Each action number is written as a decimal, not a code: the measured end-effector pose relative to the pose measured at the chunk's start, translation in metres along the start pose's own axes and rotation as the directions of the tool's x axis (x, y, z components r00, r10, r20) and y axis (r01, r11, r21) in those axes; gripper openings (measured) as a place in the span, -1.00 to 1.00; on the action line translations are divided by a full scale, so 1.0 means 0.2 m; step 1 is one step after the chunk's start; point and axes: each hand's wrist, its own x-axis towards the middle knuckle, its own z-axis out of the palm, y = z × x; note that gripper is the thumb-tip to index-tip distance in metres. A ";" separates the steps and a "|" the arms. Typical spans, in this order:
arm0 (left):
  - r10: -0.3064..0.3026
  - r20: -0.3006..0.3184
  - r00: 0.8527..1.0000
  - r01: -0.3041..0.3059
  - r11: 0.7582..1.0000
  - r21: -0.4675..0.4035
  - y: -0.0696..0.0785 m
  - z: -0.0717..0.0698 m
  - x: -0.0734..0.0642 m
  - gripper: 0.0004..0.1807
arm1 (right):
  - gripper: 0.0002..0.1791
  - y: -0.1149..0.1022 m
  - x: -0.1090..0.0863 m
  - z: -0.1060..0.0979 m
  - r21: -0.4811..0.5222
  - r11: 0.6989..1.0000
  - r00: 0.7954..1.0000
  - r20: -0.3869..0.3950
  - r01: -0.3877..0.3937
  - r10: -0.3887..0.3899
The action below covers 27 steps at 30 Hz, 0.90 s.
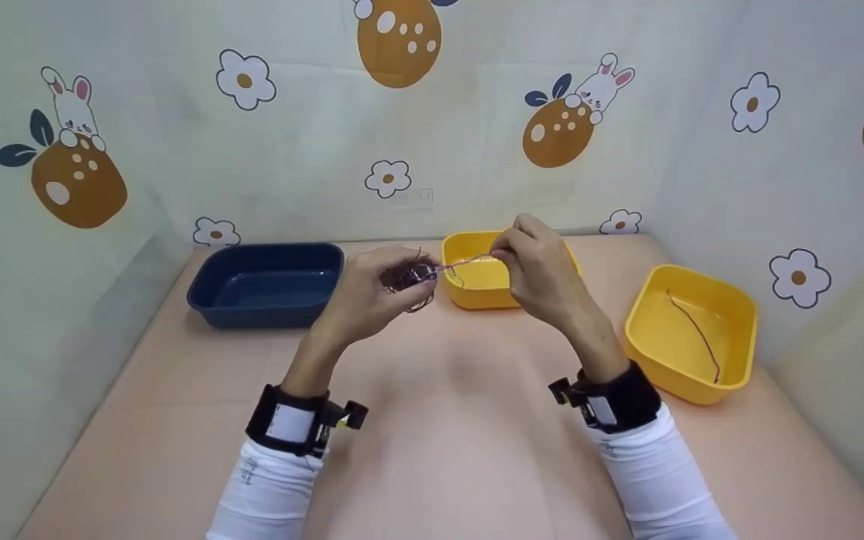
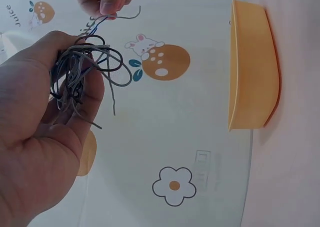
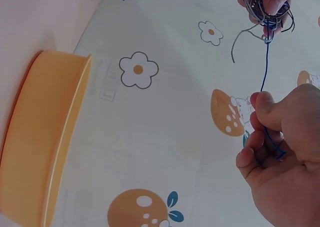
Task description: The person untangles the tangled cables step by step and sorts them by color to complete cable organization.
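Observation:
My left hand [image 1: 357,300] grips a tangled bundle of thin wires [image 1: 411,276], held up above the table. Grey, black and blue strands show in the bundle [image 2: 75,72] in the left wrist view, with loose ends and loops sticking out past the fingers. My right hand [image 1: 544,277] pinches one blue wire [image 3: 265,67] between thumb and forefinger. It runs taut from the bundle, and its tail lies across the palm side of the right fingers. Both hands are raised near the middle yellow box [image 1: 481,298], the right one partly covering it.
To the left, a dark blue box [image 1: 263,315] stands on the pink table [image 1: 432,450]. At the right, another yellow box [image 1: 646,352] has a single wire [image 1: 696,330] lying in it. A patterned curtain [image 1: 312,150] hangs behind and along the sides.

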 end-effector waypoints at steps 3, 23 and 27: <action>-0.006 -0.021 1.000 0.006 1.000 -0.023 0.00 -0.01 0.00 -0.77 | -0.92 0.02 0.00 -0.02 -0.015 0.999 0.999 -0.033 -0.033 0.033; -0.073 -0.013 0.997 0.072 0.997 -0.037 0.00 0.05 0.00 -0.69 | -0.77 -0.13 -0.01 0.03 0.125 0.992 0.984 0.171 0.020 -0.042; -0.107 0.023 0.994 0.109 0.986 -0.126 0.02 0.05 0.00 -0.69 | -0.86 -0.12 0.00 0.05 0.212 0.977 0.979 0.193 0.017 -0.059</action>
